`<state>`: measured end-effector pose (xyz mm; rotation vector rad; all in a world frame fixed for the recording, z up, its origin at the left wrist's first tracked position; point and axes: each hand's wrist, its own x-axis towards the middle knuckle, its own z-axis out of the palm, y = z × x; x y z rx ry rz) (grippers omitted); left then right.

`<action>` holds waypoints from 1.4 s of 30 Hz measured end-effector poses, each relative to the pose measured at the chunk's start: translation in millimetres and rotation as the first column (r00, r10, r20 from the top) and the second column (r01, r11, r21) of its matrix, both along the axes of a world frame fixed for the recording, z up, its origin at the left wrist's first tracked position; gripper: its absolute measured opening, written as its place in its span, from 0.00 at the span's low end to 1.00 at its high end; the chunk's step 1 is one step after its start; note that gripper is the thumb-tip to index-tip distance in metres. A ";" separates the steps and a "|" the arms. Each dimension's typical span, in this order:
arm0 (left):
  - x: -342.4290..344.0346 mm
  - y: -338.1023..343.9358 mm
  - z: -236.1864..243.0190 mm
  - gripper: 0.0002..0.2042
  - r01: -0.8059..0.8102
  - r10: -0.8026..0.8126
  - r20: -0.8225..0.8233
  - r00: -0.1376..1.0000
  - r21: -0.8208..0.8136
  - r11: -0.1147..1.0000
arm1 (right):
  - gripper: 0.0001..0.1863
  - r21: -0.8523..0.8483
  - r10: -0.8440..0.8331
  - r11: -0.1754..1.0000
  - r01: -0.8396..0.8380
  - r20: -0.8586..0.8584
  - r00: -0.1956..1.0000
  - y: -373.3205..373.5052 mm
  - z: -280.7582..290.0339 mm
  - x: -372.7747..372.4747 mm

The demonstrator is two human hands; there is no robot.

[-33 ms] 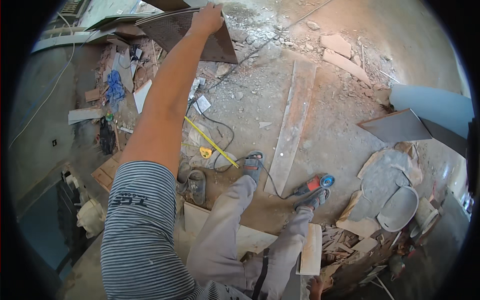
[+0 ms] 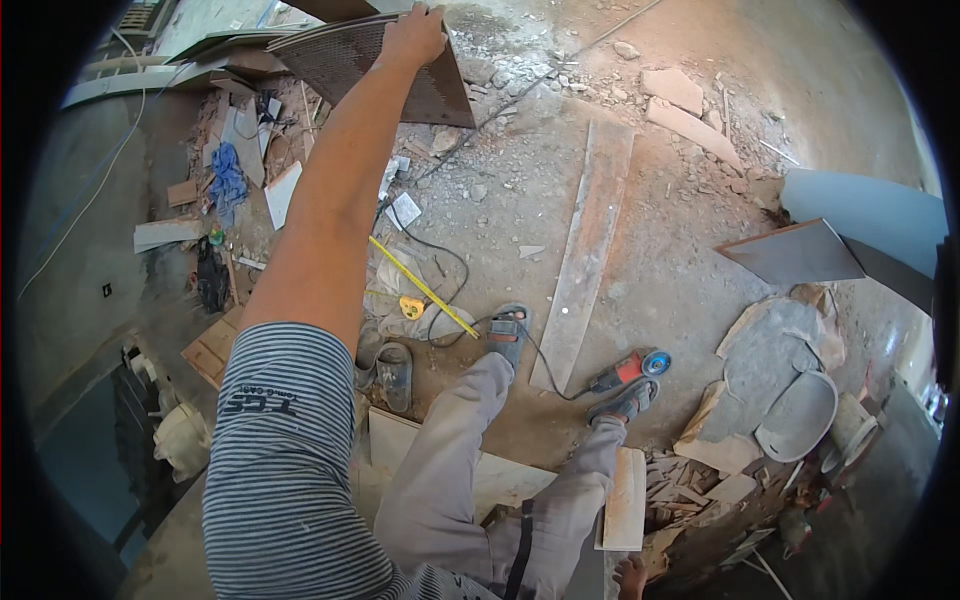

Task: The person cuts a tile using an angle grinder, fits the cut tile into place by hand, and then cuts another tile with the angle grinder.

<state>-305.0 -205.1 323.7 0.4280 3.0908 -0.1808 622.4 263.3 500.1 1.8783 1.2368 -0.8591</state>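
My left arm stretches far forward, and my left hand (image 2: 413, 40) is closed over the upper edge of brown tiles (image 2: 345, 65), which stand tilted with a ridged face showing. Only part of my right hand (image 2: 630, 577) appears at the lower edge, beside a pale tile piece (image 2: 624, 500); its fingers are mostly cut off, so what it touches is unclear. Near my feet lie a yellow tape measure (image 2: 411, 307) with its blade (image 2: 425, 287) drawn out, and a red and black angle grinder (image 2: 628, 370) with a blue disc.
A long dusty plank (image 2: 590, 250) crosses the floor, with the grinder's cord (image 2: 545, 360) at its near end. Rubble (image 2: 690, 100) lies ahead. At right are a grey basin (image 2: 795, 415) and a leaning tile (image 2: 795, 252). Loose sandals (image 2: 393, 375) and a blue cloth (image 2: 228, 180) lie left.
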 end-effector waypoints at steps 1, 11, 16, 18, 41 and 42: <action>-1.4 -0.2 -4.6 0.22 0.005 -0.005 0.008 1.000 0.006 1.000 | 0.19 0.006 -0.005 1.000 0.005 0.008 1.000 -8.3 2.5 -3.5; 8.0 -9.9 -9.1 0.23 0.088 -0.099 -0.122 0.988 -0.093 0.992 | 0.24 -0.039 0.181 0.982 -0.186 -0.108 0.978 -42.7 -2.2 -108.7; 31.3 0.4 -14.5 0.27 -0.376 0.295 0.247 0.923 0.412 0.830 | 0.24 -0.052 0.206 0.975 -0.217 -0.163 0.965 -49.3 -12.0 -138.7; 46.9 -1.2 -15.6 0.29 -0.421 0.325 0.282 0.903 0.425 0.801 | 0.24 -0.067 0.196 0.975 -0.213 -0.195 0.961 -53.3 -12.3 -145.7; 204.3 -171.8 -79.0 0.20 -0.527 0.191 0.904 0.383 0.384 -0.758 | 0.23 -0.124 0.150 0.971 -0.206 -0.356 0.923 -80.0 -29.9 -175.5; 201.1 -169.4 -79.2 0.21 -0.520 0.228 0.896 0.382 0.412 -0.748 | 0.23 -0.118 0.178 0.965 -0.235 -0.366 0.913 -77.6 -31.2 -180.8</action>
